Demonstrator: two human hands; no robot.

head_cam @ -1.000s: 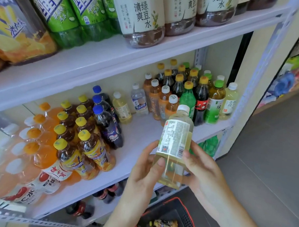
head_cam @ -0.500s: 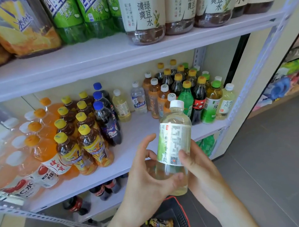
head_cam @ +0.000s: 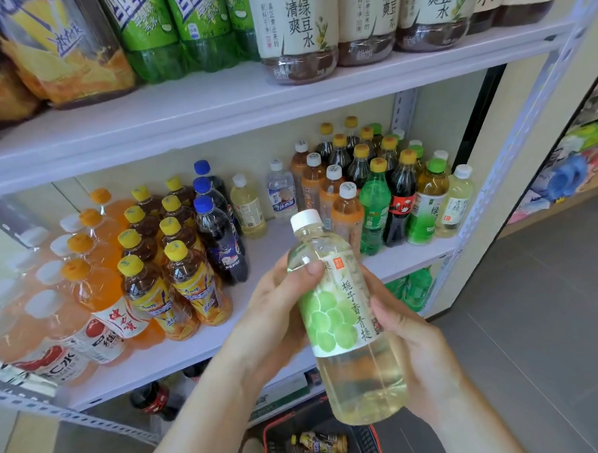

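Pale-yellow bottle (head_cam: 351, 331), white cap (head_cam: 305, 219), green-grape label (head_cam: 338, 317)

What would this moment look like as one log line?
left hand: grips pale drink bottle | right hand: grips same bottle | bottle: capped, tilted, green-grape label facing camera | basket: below, holds small yellow-capped bottle

shelving: white metal rack (head_cam: 227, 100) | wall (head_cam: 433, 110): cream | floor (head_cam: 543, 322): grey tiles | right: second rack (head_cam: 588, 163) | light: even
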